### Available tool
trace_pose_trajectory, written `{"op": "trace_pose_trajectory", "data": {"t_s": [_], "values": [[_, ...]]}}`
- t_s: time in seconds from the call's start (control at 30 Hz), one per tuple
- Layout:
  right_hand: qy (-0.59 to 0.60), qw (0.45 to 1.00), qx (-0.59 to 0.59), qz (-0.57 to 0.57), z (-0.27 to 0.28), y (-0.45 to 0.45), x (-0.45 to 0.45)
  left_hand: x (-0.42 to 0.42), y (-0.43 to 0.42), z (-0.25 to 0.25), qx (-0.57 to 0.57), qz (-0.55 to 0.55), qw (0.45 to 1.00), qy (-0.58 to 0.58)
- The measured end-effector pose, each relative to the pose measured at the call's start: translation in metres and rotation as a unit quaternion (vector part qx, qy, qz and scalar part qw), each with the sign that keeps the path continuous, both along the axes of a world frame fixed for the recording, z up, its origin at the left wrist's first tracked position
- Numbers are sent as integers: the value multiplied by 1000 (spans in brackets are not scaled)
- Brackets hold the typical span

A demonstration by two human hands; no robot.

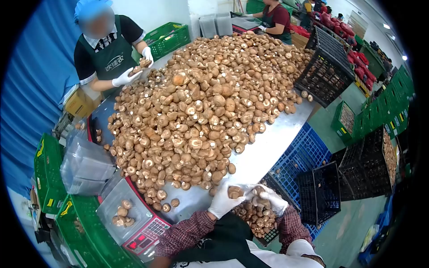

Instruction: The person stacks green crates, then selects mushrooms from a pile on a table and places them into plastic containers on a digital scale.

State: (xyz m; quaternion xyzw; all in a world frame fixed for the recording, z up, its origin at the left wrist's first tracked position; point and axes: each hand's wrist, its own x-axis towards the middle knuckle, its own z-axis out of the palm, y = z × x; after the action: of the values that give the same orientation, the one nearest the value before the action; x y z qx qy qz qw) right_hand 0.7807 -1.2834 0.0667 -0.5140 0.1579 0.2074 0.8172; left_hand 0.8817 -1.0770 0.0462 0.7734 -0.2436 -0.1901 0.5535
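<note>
My left hand, in a white glove, is closed around a brown shiitake mushroom at the table's near edge. Close beside it, my right hand, also gloved, has its fingers curled round another shiitake mushroom. Below both hands is a crate of mushrooms, partly hidden by my right hand and apron. A large heap of shiitake mushrooms covers much of the metal table in front of me. To my left, several mushrooms lie in a clear plastic tray on a digital scale.
Stacked clear trays and green crates stand at the left. A black crate lies tipped at the table's far right; another black crate sits by a blue pallet. Across the table, a co-worker's gloved hands hold mushrooms.
</note>
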Motion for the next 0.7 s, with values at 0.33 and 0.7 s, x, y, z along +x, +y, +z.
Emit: {"op": "trace_pose_trajectory", "data": {"t_s": [0.33,0.7], "values": [[-233,770,-591,50,-20,29,78,28,74,-2,-339,152,812,450],[-388,763,-517,-6,-26,86,205,26,116,39,-486,211,740,415]]}}
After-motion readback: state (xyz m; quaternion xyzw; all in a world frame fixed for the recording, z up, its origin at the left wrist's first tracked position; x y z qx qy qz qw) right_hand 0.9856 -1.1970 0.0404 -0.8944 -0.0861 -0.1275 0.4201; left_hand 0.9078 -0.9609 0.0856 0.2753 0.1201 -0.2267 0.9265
